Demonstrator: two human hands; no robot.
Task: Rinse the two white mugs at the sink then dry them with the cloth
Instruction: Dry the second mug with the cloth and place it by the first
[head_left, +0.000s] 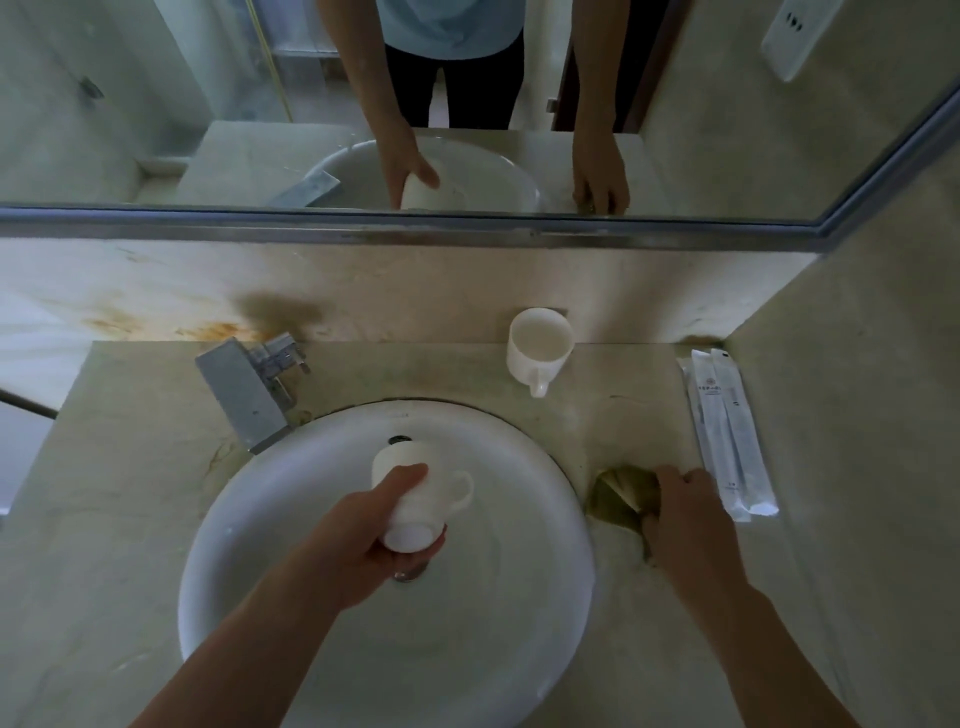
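Over the round white sink (519, 649), my left hand (379, 540) grips a white mug (415, 493) by its body. That mug is tipped with its mouth away from me and its handle to the right. A second white mug (540, 345) stands upright on the counter behind the sink, against the back wall, handle toward me. My right hand (680, 514) lies on an olive-green cloth (618, 493) on the counter right of the sink, fingers curled over its edge.
A square chrome tap (244, 392) sits at the sink's back left with no water running. Two sealed white sachets (727, 431) lie by the right wall. A mirror (208, 104) runs along the back above a metal ledge.
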